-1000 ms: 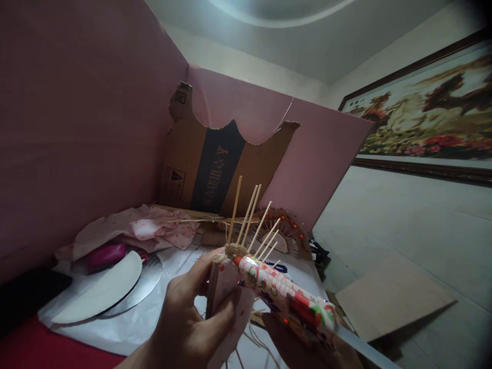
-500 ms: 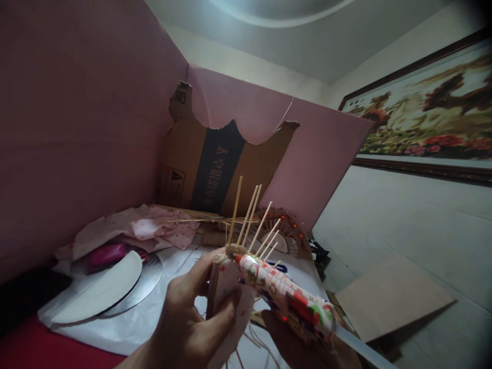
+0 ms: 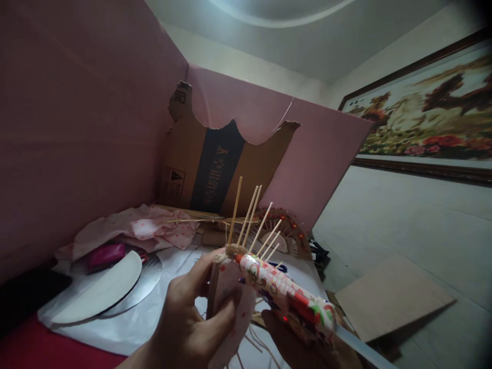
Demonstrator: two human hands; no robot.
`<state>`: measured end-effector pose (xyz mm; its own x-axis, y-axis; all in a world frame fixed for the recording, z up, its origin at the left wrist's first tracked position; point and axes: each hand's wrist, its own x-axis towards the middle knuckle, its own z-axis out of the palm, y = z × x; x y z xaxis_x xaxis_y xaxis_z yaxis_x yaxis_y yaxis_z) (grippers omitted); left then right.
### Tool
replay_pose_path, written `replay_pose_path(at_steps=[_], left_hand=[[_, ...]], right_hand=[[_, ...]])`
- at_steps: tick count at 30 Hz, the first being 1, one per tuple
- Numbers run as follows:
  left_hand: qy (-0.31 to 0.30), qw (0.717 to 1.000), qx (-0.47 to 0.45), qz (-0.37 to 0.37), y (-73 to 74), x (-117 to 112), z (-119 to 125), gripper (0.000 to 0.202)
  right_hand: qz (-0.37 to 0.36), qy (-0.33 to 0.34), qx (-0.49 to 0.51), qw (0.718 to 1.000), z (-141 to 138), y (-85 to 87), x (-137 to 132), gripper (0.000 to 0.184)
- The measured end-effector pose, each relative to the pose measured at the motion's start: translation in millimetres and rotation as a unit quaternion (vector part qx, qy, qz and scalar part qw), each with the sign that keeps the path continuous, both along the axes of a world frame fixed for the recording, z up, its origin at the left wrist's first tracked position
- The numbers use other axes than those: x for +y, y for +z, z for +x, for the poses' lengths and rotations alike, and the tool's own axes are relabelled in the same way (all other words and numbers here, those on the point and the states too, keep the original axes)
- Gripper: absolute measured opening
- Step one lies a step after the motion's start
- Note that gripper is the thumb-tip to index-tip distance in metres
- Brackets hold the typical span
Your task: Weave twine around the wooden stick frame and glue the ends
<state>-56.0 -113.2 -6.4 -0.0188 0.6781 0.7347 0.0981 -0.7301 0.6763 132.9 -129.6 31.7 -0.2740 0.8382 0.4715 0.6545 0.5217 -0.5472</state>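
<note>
Between the thumb and fingers of my left hand (image 3: 192, 312) is a flat fabric-covered piece (image 3: 232, 302), pale with pink dots, held on edge. Twine runs along its top edge (image 3: 232, 250), and several thin wooden sticks (image 3: 251, 218) stick up from it in a fan. My right hand (image 3: 303, 343), dark and partly hidden, is wrapped round a glue gun (image 3: 286, 287) covered in floral paper, a red light glowing on its side. The gun's orange-red nozzle meets or nearly meets the twine edge. A translucent glue stick (image 3: 361, 348) comes out of its back end.
Behind my hands a torn cardboard sheet (image 3: 184, 154) leans on pink panels (image 3: 307, 148). Dotted fabric (image 3: 134, 230), a white half-disc (image 3: 103, 292) and a magenta object (image 3: 107, 256) lie to the left. Beyond are a twine roll (image 3: 217, 237) and a stick-fanned half-round piece (image 3: 277, 241). A brown board (image 3: 395, 297) lies right.
Almost nothing differs. The sticks and the glue gun have shifted very slightly; both hands keep the same hold.
</note>
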Motion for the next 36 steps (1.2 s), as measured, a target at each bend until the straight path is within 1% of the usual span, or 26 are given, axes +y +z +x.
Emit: replay_pose_path(at_steps=[2,5,8,10,12,14,15,17,19,22,26,29,31,33,36], left_hand=[[-0.019,0.999,-0.024,-0.026,0.6,-0.4,1.1,0.029],[-0.047,0.992,-0.068,-0.090,2.4,-2.9,3.6,0.026],[-0.051,0.980,-0.108,-0.161,4.9,-6.8,6.9,0.027],[-0.056,0.972,-0.123,-0.192,6.2,-8.7,8.7,0.028],[-0.061,0.968,-0.132,-0.204,6.9,-9.6,9.6,0.030],[-0.064,0.965,-0.140,-0.214,7.3,-9.6,9.7,0.029],[-0.065,0.962,-0.145,-0.224,7.5,-9.4,9.6,0.029],[-0.070,0.953,-0.152,-0.252,8.3,-8.8,9.1,0.028],[-0.084,0.944,-0.158,-0.276,9.3,-8.1,8.7,0.029],[-0.094,0.941,-0.168,-0.279,10.2,-7.3,8.3,0.029],[-0.075,0.954,-0.145,-0.250,8.2,-5.8,6.4,0.026],[-0.084,0.961,-0.103,-0.243,5.0,-3.4,3.8,0.025],[-0.088,0.962,-0.082,-0.244,3.1,-1.8,2.5,0.025],[-0.083,0.964,-0.075,-0.242,1.7,-0.8,2.0,0.027],[-0.074,0.966,-0.072,-0.236,1.0,-0.7,2.1,0.030]], right_hand=[[-0.008,-0.002,0.018,1.000,-0.2,-0.6,-0.7,0.019],[-0.036,-0.018,0.066,0.997,-1.6,0.2,-3.7,0.020],[-0.054,-0.045,0.094,0.993,-3.2,3.8,-6.9,0.023],[-0.100,-0.044,0.111,0.988,-3.8,7.6,-7.5,0.025],[-0.184,-0.021,0.151,0.971,-3.6,12.2,-6.6,0.029],[-0.265,0.019,0.206,0.942,-2.8,17.2,-5.0,0.032],[-0.289,0.037,0.232,0.928,-2.4,19.6,-4.3,0.033],[-0.314,0.065,0.273,0.907,-2.1,24.3,-3.2,0.035],[-0.315,0.079,0.290,0.900,-2.9,28.4,-2.4,0.035],[-0.314,0.093,0.262,0.908,-5.2,33.3,0.1,0.032],[-0.322,0.118,0.201,0.918,-5.8,38.9,5.2,0.025],[-0.313,0.106,0.186,0.925,-2.3,41.0,8.2,0.022],[-0.309,0.113,0.182,0.927,1.1,40.9,9.9,0.020],[-0.313,0.133,0.167,0.925,3.8,41.4,11.5,0.017],[-0.321,0.141,0.139,0.926,4.0,46.3,12.2,0.015]])
